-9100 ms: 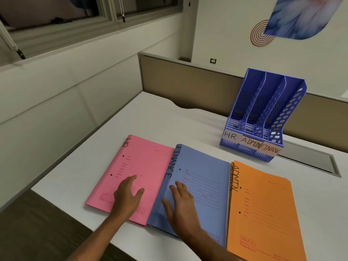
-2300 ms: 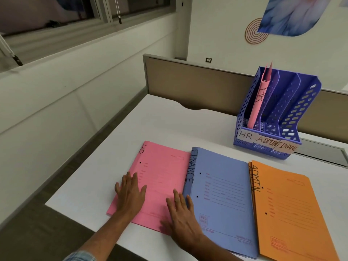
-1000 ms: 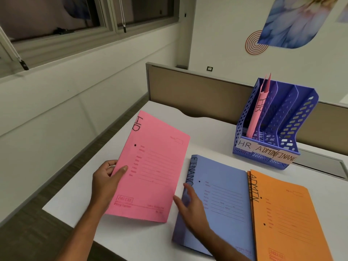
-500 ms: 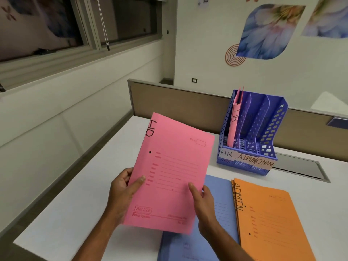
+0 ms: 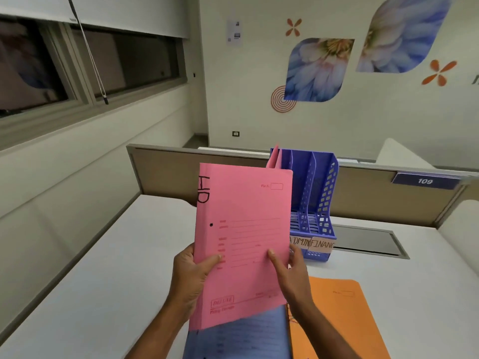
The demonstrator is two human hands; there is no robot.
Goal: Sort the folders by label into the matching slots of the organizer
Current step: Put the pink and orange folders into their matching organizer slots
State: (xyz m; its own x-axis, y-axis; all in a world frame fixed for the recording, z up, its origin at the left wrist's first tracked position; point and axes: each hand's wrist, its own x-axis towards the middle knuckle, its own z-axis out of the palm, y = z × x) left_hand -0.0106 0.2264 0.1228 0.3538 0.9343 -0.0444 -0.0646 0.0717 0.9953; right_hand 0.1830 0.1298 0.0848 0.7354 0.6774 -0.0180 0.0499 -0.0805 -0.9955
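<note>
I hold a pink folder (image 5: 241, 244) marked HR upright above the desk. My left hand (image 5: 193, 270) grips its left edge and my right hand (image 5: 290, 270) grips its right edge. Behind it stands the blue organizer (image 5: 316, 203), its left slot holding another pink folder (image 5: 274, 158); the held folder hides the HR tag, and the ADMIN and FINANCE tags show. A blue folder (image 5: 241, 338) lies flat under my hands. An orange folder (image 5: 342, 314) lies to its right.
A beige partition (image 5: 160, 169) runs along the back of the white desk (image 5: 103, 268). A grey cable hatch (image 5: 368, 240) sits right of the organizer. A wall with windows is on the left. A sign reading 109 (image 5: 425, 181) hangs on the partition.
The pink HR folder has risen further and moved toward the organizer, now covering its left slot. Both hands stayed on its edges. The view tilted upward.
</note>
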